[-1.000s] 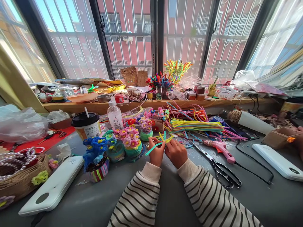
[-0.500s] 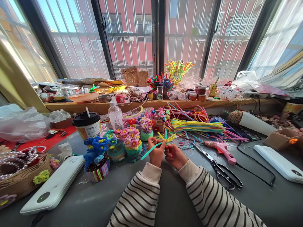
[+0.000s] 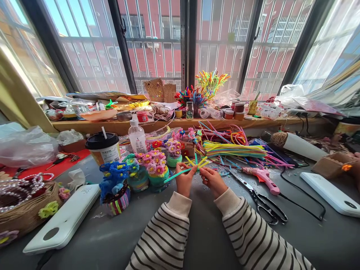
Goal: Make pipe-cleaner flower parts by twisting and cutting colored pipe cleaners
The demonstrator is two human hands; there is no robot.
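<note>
Near the middle of the grey table, my left hand (image 3: 185, 180) pinches a small bundle of crossed pipe cleaners. Yellow pieces (image 3: 203, 162) fan out above the fingertips, and a longer teal strand (image 3: 176, 174) sticks out to the left. My right hand (image 3: 213, 181) is closed at the right side of the bundle, its thumb and forefinger on the crossing. Its fingers partly hide where the strands meet. Left of my hands stand small pots of pink flowers (image 3: 154, 165) and blue flowers (image 3: 114, 178).
Black-handled scissors (image 3: 260, 202) and a pink glue gun (image 3: 263, 179) lie to the right. Behind my hands is a pile of pipe cleaners (image 3: 234, 149). A lidded cup (image 3: 105, 150), a bottle (image 3: 137, 138) and a white power bank (image 3: 63, 221) stand or lie left. Part of another person's hand (image 3: 356, 165) shows far right.
My right hand has shifted slightly right and up, with its fingers a little farther from my left hand. The teal strand has swung slightly left and up.
</note>
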